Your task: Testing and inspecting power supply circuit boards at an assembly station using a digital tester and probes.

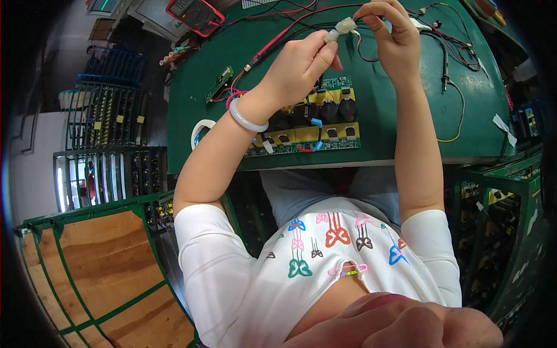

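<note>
The left hand (304,62) pinches a white connector (346,26) at eight o'clock, the right hand (399,43) at two, probably steadying both ends (circuit board (331,119) lying toward seven).

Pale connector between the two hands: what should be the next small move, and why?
Probably hold the pale connector steady in the left hand and check its seating: that hand pinches one end, the right hand is at the other, and full joining cannot be confirmed.
</note>
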The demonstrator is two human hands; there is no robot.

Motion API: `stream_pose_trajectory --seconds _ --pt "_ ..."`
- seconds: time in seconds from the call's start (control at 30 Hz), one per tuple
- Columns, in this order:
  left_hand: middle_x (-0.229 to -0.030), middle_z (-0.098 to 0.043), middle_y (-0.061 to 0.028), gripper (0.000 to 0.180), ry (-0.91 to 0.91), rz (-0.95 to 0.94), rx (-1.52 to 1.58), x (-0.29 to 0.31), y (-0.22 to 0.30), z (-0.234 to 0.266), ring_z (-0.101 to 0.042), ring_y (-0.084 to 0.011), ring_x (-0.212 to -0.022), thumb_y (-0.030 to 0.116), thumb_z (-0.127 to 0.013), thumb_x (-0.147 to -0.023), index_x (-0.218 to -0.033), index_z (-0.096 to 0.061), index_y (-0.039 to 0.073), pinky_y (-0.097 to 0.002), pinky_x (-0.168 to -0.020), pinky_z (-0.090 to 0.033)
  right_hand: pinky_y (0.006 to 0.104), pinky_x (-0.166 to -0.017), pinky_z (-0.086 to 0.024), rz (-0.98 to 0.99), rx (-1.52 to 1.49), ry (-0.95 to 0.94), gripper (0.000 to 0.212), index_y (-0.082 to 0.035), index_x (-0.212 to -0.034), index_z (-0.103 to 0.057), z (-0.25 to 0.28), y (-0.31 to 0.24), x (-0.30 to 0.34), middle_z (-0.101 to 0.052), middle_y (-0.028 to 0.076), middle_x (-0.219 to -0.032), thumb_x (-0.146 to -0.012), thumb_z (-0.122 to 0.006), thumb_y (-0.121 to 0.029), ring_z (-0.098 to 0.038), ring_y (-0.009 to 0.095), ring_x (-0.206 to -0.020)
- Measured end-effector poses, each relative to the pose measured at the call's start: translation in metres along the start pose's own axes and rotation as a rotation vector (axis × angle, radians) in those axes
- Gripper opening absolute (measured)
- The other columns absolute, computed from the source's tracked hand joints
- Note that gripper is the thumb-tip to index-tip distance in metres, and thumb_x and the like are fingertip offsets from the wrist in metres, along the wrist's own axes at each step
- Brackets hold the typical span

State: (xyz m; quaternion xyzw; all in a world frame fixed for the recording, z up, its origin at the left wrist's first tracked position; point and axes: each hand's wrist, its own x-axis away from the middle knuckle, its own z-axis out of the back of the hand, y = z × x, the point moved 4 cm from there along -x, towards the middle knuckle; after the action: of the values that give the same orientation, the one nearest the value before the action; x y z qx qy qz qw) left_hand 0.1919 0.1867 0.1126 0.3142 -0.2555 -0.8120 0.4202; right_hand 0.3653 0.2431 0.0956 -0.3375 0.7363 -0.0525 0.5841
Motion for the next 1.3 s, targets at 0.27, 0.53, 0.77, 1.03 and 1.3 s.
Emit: stream_pose_trajectory --seconds 0.27,0.53,0.77,1.03,1.3 --pt "-0.085 -0.07 -0.0091 0.039 -0.152 0.036 0.118 -0.005 -0.002 -0.005 -0.066 -0.0179 -0.085 0.032 -0.041 -0.108 -0.094 -0.058 0.0 -0.0326 -0.082 -0.05 0.0284 -0.074 -0.045 -0.241 0.361 -0.079 0.009 0.0 -0.09 -0.064 0.008 0.005 0.004 -0.055 0.006 -0.09 -0.093 -0.063 -0.009 -0.056 0.018 -0.084" --pt "-0.087 -0.071 -0.0106 0.042 -0.212 0.039 0.161 -0.005 -0.008 -0.002 -0.066 -0.0183 -0.086 0.035 -0.039 -0.108 -0.092 -0.056 0.0 -0.0334 -0.086 -0.05 0.0277 -0.079 -0.046 -0.396 0.31 -0.132 0.008 0.001 -0.093 -0.063 0.011 0.023 0.01 -0.055 0.006 -0.091 -0.086 -0.06 0.004 -0.057 0.016 -0.088" --pt "-0.088 -0.072 -0.0132 0.04 -0.229 0.078 0.252 -0.004 -0.011 -0.003 -0.066 -0.0186 -0.087 0.034 -0.038 -0.109 -0.088 -0.051 0.003 -0.0338 -0.089 -0.049 0.027 -0.077 -0.047 -0.475 0.237 -0.164 0.006 0.001 -0.091 -0.063 0.007 0.029 0.013 -0.055 0.005 -0.092 -0.088 -0.06 0.004 -0.057 0.015 -0.086" --pt "-0.091 -0.072 -0.0144 0.04 -0.274 0.116 0.285 -0.002 -0.012 -0.009 -0.066 -0.0201 -0.09 0.033 -0.035 -0.109 -0.093 -0.054 0.001 -0.0354 -0.094 -0.046 0.0222 -0.083 -0.048 -0.465 0.224 -0.221 0.008 -0.003 -0.103 -0.066 0.013 0.044 0.023 -0.065 -0.001 -0.094 -0.097 -0.06 -0.003 -0.061 0.008 -0.091" --pt "-0.091 -0.072 -0.014 0.044 -0.27 0.12 0.329 0.001 -0.012 -0.013 -0.068 -0.022 -0.094 0.035 -0.034 -0.11 -0.096 -0.057 -0.001 -0.0359 -0.094 -0.049 0.0218 -0.082 -0.048 -0.454 0.214 -0.238 0.008 -0.002 -0.103 -0.064 0.01 0.049 0.028 -0.065 0.001 -0.092 -0.098 -0.056 -0.002 -0.06 0.008 -0.089"
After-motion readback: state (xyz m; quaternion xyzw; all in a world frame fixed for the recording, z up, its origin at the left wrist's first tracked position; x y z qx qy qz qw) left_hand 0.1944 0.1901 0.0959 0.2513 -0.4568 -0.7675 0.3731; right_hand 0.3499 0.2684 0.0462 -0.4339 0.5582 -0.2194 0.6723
